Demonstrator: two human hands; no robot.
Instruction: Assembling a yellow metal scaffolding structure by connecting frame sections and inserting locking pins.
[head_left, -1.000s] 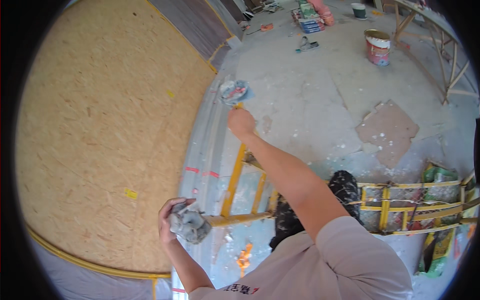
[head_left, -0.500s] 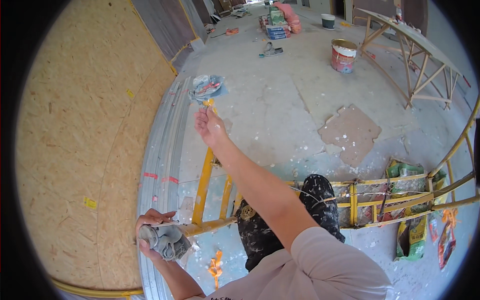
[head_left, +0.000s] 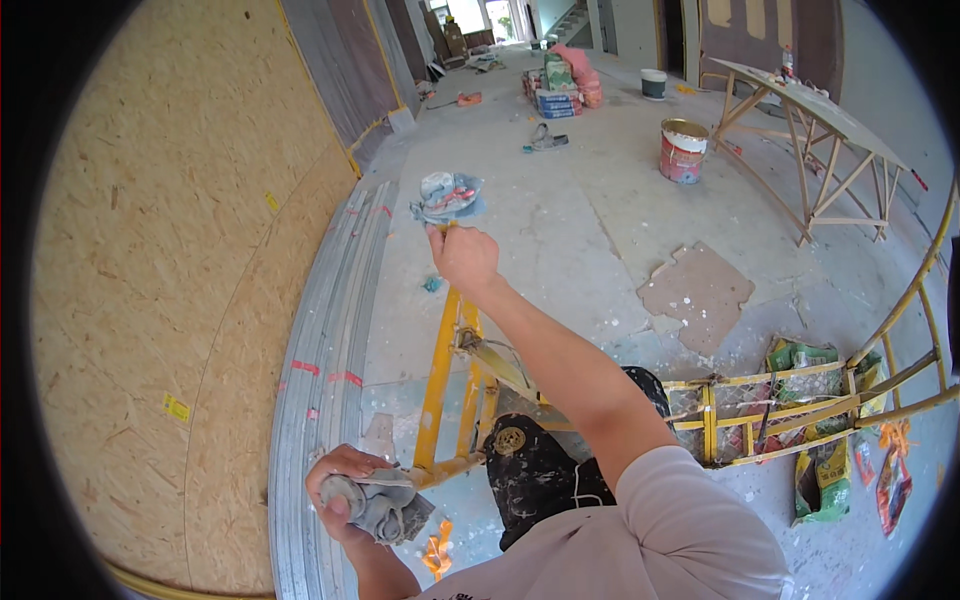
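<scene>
Two bare hands are at work well apart, each at a different end of a yellow metal frame. The left hand (head_left: 323,482), low in view, is clamped around a crumpled grey bundle (head_left: 378,508), thumb on the near side and fingers over the top; a flat, pale edge shows along the bundle's upper side, but its exact make-up cannot be told. This bundle sits just beside the lower corner of the frame, to the left of the person's black, paint-spattered trousers (head_left: 535,475). The right hand (head_left: 465,257) is stretched far forward, its fingers curled into a fist over the upper end of the frame's yellow post (head_left: 437,382); I cannot tell whether it grips the post or something small. Just beyond its knuckles lies a crumpled grey-blue heap (head_left: 447,196) with red streaks. On the left, room is bounded by a strand-board wall (head_left: 180,250), with long metal profiles (head_left: 325,350) along its foot, near the left hand. To the right, yellow scaffold rails (head_left: 710,425) run out from beside the knees. Ahead and to the right of the right hand, pale concrete floor (head_left: 545,270) stretches to a broken brown sheet (head_left: 697,296), a red-and-white bucket (head_left: 683,152) and a trestle table (head_left: 825,115) with slanting wooden legs.
</scene>
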